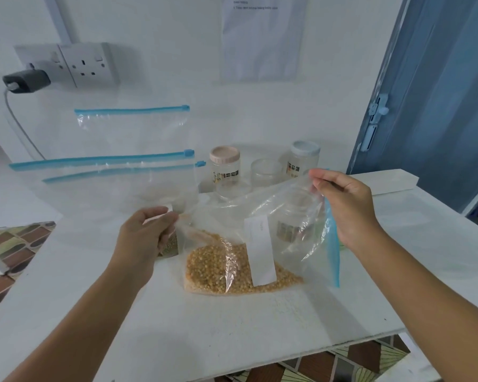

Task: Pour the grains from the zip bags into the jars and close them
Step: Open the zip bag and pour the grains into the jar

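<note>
A clear zip bag with a blue zip strip holds yellow grains that rest on the white table. My left hand pinches the bag's left corner. My right hand pinches the top edge by the zip strip and lifts it. Behind the bag stands a clear jar, seen through the plastic. Further back are a jar with a pink lid, an open jar and a jar with a pale blue lid.
Several empty zip bags with blue strips lean against the wall at the back left. A wall socket with a plugged-in charger sits above them. A white box lies at the back right, beside a blue door.
</note>
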